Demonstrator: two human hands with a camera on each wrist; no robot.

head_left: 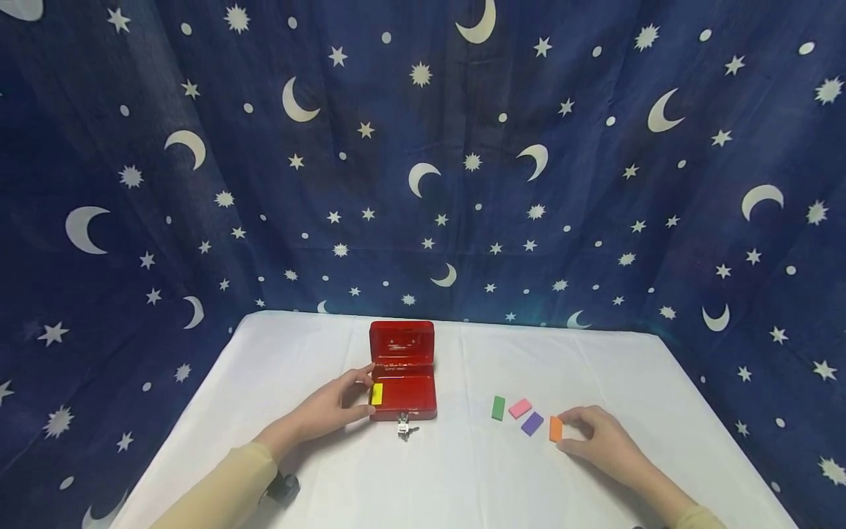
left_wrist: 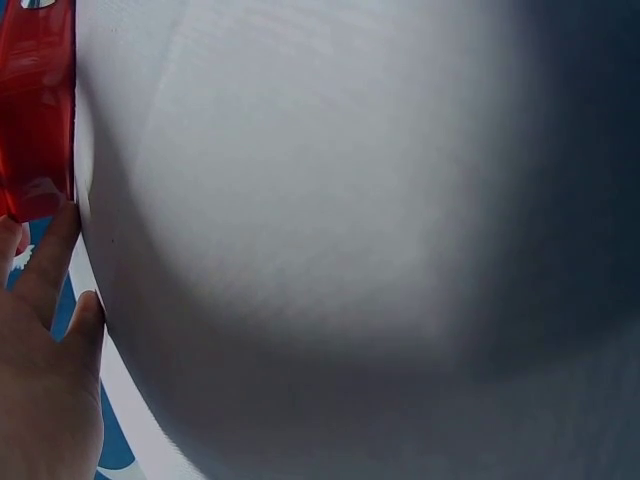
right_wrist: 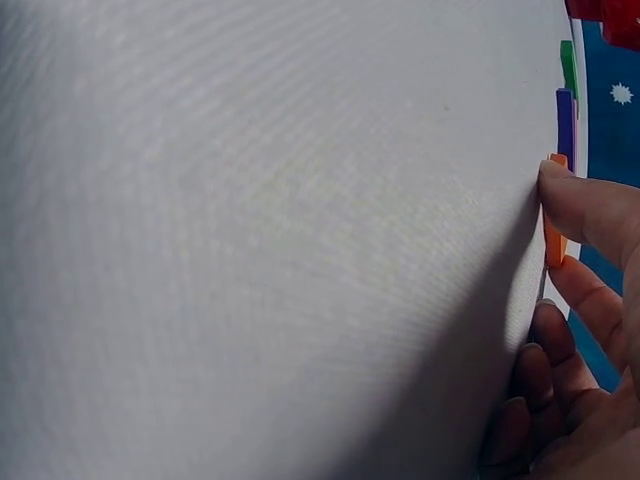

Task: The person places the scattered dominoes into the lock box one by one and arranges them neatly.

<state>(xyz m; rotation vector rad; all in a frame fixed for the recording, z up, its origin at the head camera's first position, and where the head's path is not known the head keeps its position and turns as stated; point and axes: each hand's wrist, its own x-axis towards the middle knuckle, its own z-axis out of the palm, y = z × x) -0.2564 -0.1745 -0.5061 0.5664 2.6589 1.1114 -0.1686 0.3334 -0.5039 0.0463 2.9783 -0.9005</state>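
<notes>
A small red metal cash box (head_left: pixel 403 397) stands on the table with its lid raised at the back. Inside, against the left wall, is a yellow block (head_left: pixel 377 394). My left hand (head_left: pixel 333 402) is at the box's left side, thumb near the front corner and fingertips by the hinge; in the left wrist view the fingers (left_wrist: pixel 55 255) reach the box's corner. On the right, my right hand (head_left: pixel 603 441) pinches an orange block (head_left: pixel 556 429) between thumb and index finger, close to the tabletop. The other fingers curl loosely below in the right wrist view.
A purple block (head_left: pixel 532 423), a pink block (head_left: pixel 520 408) and a green block (head_left: pixel 499 408) lie between the box and my right hand. Keys (head_left: pixel 411 432) hang from the lock at the box's front. White cloth covers the table (head_left: pixel 456 477); a dark starry curtain (head_left: pixel 423 147) rises behind.
</notes>
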